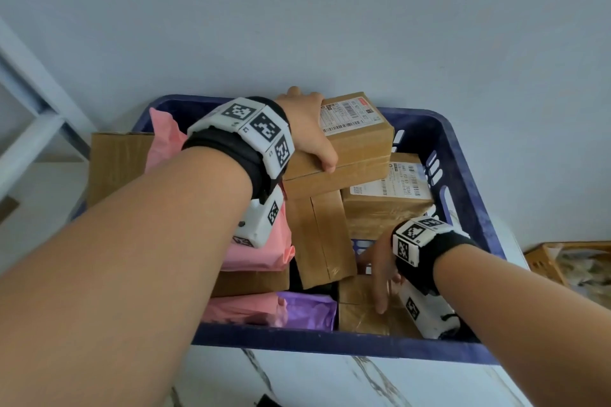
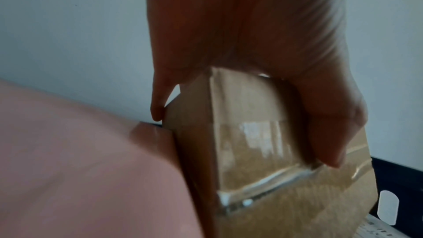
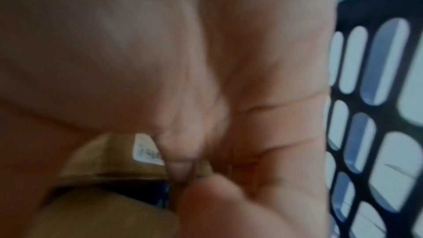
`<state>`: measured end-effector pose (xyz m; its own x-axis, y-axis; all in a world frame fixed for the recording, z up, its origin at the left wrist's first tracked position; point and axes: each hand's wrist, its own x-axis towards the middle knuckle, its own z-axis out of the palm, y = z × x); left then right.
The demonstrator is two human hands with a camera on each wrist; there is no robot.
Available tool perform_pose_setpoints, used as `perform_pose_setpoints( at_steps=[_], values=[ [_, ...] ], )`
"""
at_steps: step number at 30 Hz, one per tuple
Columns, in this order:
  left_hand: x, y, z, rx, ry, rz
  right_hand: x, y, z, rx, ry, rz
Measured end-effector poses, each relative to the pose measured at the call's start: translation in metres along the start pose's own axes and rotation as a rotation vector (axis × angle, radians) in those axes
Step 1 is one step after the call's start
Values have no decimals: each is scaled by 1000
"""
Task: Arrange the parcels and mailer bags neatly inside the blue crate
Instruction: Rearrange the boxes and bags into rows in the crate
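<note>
The blue crate [image 1: 330,344] stands on a marble table and holds several brown parcels and mailer bags. My left hand [image 1: 312,129] grips a labelled cardboard parcel [image 1: 357,145] at the back of the crate, above the others, with fingers over its far edge and the thumb [image 2: 329,147] on its near side. The same parcel [image 2: 251,151] fills the left wrist view beside a pink bag [image 2: 80,160]. My right hand [image 1: 380,277] reaches into the front right corner, fingers straight on a taped brown parcel [image 1: 357,317]. Its wrist view is blurred, showing palm and crate wall [image 3: 366,115].
Pink mailer bags [image 1: 258,251] and a purple one [image 1: 307,309] lie at the crate's left and front. An upright parcel [image 1: 320,238] and another labelled parcel [image 1: 386,195] sit mid-crate. A cardboard box [image 1: 115,162] stands left, a wicker basket [image 1: 562,261] right, a wall behind.
</note>
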<state>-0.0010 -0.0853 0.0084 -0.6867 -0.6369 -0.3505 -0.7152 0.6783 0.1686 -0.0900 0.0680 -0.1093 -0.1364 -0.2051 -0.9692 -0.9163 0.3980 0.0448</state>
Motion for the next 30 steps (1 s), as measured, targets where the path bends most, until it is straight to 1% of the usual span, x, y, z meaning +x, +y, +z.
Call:
perform_pose_setpoints(
  at_steps=[2,5,8,11,13,16,19,23,28,30],
  values=[
    [-2,0,-1,-2,8,7,1,-4,-1,63,50,-67],
    [-3,1,-4,-16,10,9,3,-7,-2,277,181,-169],
    [-5,2,-10,-67,25,7,1,-7,-4,553,286,-261],
    [-8,2,-16,-116,60,11,0,-8,-6,702,350,-366],
    [-9,-1,-18,-167,100,6,4,-11,-7,755,329,-398],
    [-12,-8,-19,-284,166,-18,11,-14,-8,829,261,-392],
    [-15,-16,-20,-392,202,-26,12,-16,-8,910,225,-449],
    [-17,-21,-20,-416,241,-36,14,-15,-12,1129,175,-515],
    [-21,-21,-22,-408,268,-52,4,-11,-10,1261,200,-504],
    [-23,-20,-25,-420,286,-57,-1,-10,-9,1292,175,-527]
  ],
)
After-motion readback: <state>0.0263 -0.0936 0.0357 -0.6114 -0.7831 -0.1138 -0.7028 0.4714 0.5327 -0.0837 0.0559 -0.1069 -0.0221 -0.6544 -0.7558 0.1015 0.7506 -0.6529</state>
